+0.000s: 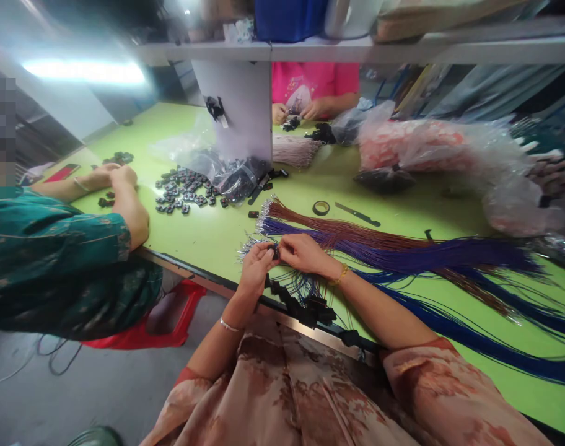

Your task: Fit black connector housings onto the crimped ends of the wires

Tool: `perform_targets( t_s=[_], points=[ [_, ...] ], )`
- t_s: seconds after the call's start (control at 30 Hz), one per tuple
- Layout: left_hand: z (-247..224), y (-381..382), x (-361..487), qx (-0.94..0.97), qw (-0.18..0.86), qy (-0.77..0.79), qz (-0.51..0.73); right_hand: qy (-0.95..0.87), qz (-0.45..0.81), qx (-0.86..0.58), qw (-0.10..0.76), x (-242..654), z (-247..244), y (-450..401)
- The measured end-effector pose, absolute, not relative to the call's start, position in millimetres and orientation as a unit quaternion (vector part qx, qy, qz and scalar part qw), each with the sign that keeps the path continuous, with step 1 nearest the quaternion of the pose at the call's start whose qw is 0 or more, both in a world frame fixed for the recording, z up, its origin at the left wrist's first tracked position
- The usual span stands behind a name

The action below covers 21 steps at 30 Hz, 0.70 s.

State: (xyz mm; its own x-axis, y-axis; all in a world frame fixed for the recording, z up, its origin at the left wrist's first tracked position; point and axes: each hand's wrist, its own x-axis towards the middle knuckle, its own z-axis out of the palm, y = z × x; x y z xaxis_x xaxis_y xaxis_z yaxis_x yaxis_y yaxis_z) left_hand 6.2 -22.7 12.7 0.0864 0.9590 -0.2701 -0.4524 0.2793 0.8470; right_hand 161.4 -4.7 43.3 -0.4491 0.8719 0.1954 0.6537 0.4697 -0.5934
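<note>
In the head view, the left hand (257, 265) is nearly closed, thumb and fingers pinching a small black piece (274, 251) just above the near edge of the green table (217, 232). The right hand (303, 253) is curled in, its fingertips drawn together at the right side of that piece; whether it also grips a wire is too small to tell. Each wrist wears 1 bracelet.

Behind and to the right of the hands, 3 colours of wire lie across the table: brown wires (329, 228), purple wires (385, 253) and blue wires (431, 325). Many silvery tips (264, 217) show at the left ends of the bundles. A cluster of black parts (305, 308) lies along the table edge, just below the hands.

Farther back are a roll of tape (320, 207) and a flat, narrow tool (357, 214), well apart from the hands. To the left, loose black pieces (180, 189) spread beside a clear bag (238, 179).

2 other people are at the table: 1 in a green top (50, 254) at left, 1 in a pink top (315, 87) across it.
</note>
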Motion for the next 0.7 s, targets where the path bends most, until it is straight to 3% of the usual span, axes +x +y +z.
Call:
perform_targets(
  t_s=[0.2,0.3,0.4,0.53,0.7],
  points=[
    [16,-35,13,0.347,0.633,0.459,0.518,-0.82,0.24,-0.465,0.23,169,50,1],
    [26,-62,19,0.481,0.534,0.449,0.53,-0.8,0.302,-0.45,0.256,177,58,7],
    [33,-89,29,0.669,0.497,0.342,0.435,-0.816,0.319,-0.415,0.243,173,56,7],
    [34,-107,45,0.817,0.475,0.175,0.276,-0.866,0.228,-0.409,0.177,155,35,-1],
    [35,-98,39,0.819,0.438,0.213,0.304,-0.886,0.144,-0.415,0.146,152,15,2]
  ],
)
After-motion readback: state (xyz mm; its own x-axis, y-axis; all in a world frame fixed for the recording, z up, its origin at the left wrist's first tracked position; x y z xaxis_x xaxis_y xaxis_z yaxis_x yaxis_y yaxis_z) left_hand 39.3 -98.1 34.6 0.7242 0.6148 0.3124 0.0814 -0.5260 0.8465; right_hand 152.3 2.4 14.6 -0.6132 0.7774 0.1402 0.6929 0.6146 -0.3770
